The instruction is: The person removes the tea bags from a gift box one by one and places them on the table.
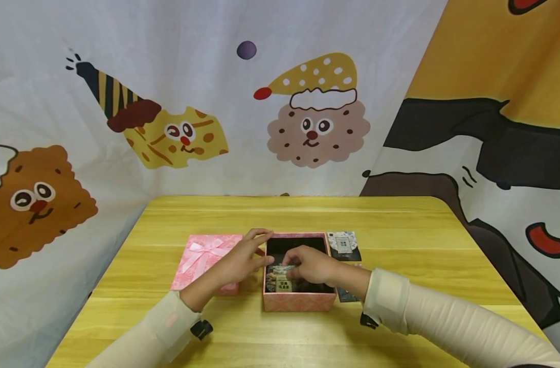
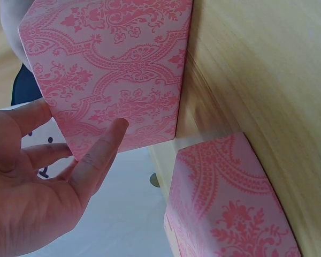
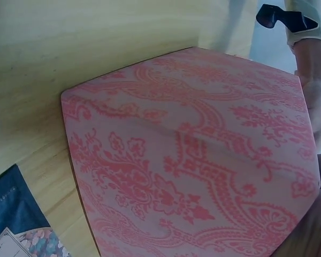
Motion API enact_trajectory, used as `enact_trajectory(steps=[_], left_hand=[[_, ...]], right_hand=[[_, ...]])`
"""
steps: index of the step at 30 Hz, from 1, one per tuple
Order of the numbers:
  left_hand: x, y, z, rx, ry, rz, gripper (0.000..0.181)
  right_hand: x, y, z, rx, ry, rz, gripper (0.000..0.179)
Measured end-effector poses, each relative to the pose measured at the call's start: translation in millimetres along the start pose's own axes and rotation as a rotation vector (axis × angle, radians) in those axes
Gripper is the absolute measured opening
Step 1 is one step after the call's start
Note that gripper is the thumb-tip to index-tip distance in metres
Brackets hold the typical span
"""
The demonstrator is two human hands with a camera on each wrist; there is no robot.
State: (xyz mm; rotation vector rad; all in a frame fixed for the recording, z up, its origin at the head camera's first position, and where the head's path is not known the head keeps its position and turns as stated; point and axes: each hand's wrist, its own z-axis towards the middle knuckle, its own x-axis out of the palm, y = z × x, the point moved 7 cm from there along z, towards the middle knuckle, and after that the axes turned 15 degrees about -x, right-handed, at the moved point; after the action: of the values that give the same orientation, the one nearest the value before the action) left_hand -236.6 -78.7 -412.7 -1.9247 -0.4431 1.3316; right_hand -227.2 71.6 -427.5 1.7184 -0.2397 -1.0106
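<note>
A pink patterned box [image 1: 299, 302] with a dark inside stands open on the table. My right hand [image 1: 311, 263] reaches into it and pinches the top of a small sachet [image 1: 284, 285] with a yellow label and dark print. The sachet is partly covered by the fingers. At the box's left wall, my left hand [image 1: 243, 259] rests with fairly straight fingers on the rim and far corner. In the left wrist view a finger [image 2: 104, 147] of that hand lies along the outer side of the box [image 2: 117, 69]. The right wrist view shows mainly the box's outside [image 3: 192, 155].
Left of the box lies its pink lid [image 1: 187, 266] with a ribbon bow, partly under the left forearm. A dark sachet with a white label [image 1: 344, 245] lies by the far right corner. Another dark sachet [image 1: 348, 295] shows below the right wrist. A patterned cloth [image 1: 215, 179] hangs behind the table.
</note>
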Motion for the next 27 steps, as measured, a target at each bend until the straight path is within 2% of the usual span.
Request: enact_trajectory(steps=[3, 5, 9, 12, 19, 24, 27], left_hand=[[0.4, 0.6, 0.1, -0.001, 0.002, 0.001, 0.065], [0.6, 1.0, -0.1, -0.006, 0.003, 0.001, 0.065], [0.5, 0.3, -1.1, 0.014, -0.002, 0.009, 0.064], [0.6, -0.2, -1.5, 0.021, -0.003, 0.007, 0.064], [1.5, -0.3, -1.7, 0.012, 0.007, 0.005, 0.064], [1.1, 0.4, -1.2, 0.009, 0.005, 0.009, 0.064], [1.0, 0.9, -0.4, 0.009, 0.007, 0.002, 0.065]], right_hand=[[4.0, -2.9, -0.5, 0.027, 0.025, 0.071, 0.012], [7.5, -2.9, -1.4, 0.034, 0.045, 0.075, 0.021], [15.1, -4.4, -4.7, 0.063, 0.076, 0.022, 0.05], [18.7, -7.1, -6.3, 0.088, 0.075, 0.01, 0.061], [16.8, -9.0, -4.4, 0.056, 0.029, 0.044, 0.058], [11.9, -8.0, 0.8, -0.01, -0.03, 0.045, 0.041], [9.6, -9.4, 2.4, -0.005, -0.071, 0.071, 0.037]])
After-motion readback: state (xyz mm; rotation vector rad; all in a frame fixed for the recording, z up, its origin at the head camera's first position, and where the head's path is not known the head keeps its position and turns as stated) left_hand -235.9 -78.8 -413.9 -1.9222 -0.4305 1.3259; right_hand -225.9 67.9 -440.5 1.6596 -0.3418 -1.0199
